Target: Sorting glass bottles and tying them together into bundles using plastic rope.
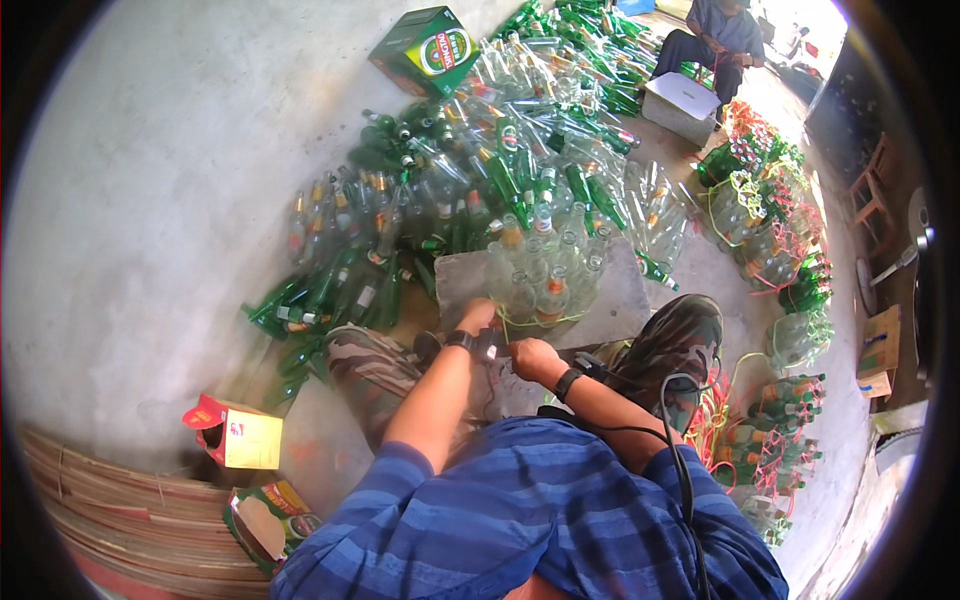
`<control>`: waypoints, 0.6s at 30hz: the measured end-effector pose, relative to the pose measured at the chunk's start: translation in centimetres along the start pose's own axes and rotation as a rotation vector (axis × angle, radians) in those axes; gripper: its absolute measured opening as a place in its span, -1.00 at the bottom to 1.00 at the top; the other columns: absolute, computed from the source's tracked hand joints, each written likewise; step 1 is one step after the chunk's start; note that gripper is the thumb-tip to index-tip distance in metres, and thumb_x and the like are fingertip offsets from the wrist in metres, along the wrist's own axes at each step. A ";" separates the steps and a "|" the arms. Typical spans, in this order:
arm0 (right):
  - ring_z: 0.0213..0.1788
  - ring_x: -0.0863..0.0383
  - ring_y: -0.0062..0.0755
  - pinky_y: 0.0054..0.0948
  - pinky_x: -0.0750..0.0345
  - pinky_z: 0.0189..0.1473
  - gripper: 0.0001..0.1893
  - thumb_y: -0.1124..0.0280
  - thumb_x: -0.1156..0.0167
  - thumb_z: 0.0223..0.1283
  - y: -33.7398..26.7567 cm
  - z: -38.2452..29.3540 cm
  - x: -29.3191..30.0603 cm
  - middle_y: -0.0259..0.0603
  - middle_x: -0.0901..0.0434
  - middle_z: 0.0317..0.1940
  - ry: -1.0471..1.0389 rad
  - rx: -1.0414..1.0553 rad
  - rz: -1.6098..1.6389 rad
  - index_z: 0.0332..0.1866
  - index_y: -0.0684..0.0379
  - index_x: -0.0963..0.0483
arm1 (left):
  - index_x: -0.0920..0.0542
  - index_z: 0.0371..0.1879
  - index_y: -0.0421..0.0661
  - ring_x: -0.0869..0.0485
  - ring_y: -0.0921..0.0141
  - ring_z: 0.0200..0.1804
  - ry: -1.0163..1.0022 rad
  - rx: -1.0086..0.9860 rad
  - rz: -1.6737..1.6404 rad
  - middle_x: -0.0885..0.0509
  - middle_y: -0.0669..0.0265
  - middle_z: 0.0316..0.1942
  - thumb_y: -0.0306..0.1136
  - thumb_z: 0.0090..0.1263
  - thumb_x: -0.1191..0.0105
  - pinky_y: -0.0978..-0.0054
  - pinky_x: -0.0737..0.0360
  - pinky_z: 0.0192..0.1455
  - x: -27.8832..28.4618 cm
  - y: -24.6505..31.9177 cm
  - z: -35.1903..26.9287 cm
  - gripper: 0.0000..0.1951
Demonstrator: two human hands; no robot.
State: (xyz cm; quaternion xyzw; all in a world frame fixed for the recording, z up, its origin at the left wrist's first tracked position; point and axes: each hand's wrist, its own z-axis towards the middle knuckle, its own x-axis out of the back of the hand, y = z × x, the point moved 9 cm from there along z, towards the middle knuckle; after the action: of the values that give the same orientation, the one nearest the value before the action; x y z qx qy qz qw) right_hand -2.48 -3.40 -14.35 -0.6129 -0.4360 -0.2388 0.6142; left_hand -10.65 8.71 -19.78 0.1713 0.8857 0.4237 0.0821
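Before me a cluster of upright clear glass bottles (553, 298) stands on a grey slab (461, 281). A yellow-green plastic cord (551, 322) runs around the bottles low down, at their near side. My left hand (478, 316) grips the cord at the cluster's near left corner, its fingertips partly hidden. Closer to my body, my right hand (535, 360) is closed in a fist on the cord's end, just off the slab's near edge. One bottle in the cluster bears an orange label. My knees are to either side of the slab.
A large heap of green and clear bottles (525, 142) lies beyond. Tied bottle bundles (769, 247) line the right, near loose red and yellow cord (712, 412). Another person (720, 37) sits behind a block (681, 109). Cartons (255, 439) and flattened cardboard (135, 502) lie left.
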 end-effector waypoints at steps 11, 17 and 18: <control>-0.19 -0.71 0.08 -0.04 -0.62 -0.14 -0.79 0.39 -0.04 0.10 0.1 -0.3 0.6 0.09 -0.69 -0.33 -0.077 -0.048 -0.137 -0.30 0.17 -0.61 | -0.66 -0.31 -0.19 -0.70 0.21 -0.43 0.062 0.050 -0.054 -0.69 0.15 -0.39 -0.34 0.35 -0.04 0.23 -0.62 -0.46 2.6 -2.7 4.7 -0.81; -0.19 -0.71 0.08 -0.06 -0.63 -0.12 -0.74 0.34 -0.03 0.10 1.7 -0.3 0.1 0.10 -0.70 -0.30 -0.019 -0.033 -0.098 -0.33 0.20 -0.66 | -0.67 -0.30 -0.22 -0.72 0.21 -0.42 0.042 -0.085 0.109 -0.70 0.12 -0.39 -0.34 0.35 -0.02 0.21 -0.63 -0.47 1.8 -2.2 6.2 -0.79; -0.19 -0.71 0.09 -0.05 -0.63 -0.11 -0.74 0.34 -0.03 0.09 2.2 -0.2 0.1 0.10 -0.70 -0.30 -0.005 -0.041 -0.095 -0.33 0.20 -0.66 | -0.68 -0.24 -0.18 -0.71 0.24 -0.38 0.039 -0.093 0.129 -0.71 0.18 -0.35 -0.30 0.34 -0.08 0.22 -0.60 -0.46 1.9 -2.4 6.4 -0.79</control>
State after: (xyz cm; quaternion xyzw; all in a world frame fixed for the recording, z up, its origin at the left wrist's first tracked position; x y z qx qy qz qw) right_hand -0.57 -3.30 -15.46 -0.6047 -0.4611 -0.2751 0.5882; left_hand -11.10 12.60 -25.66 0.2157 0.8535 0.4722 0.0454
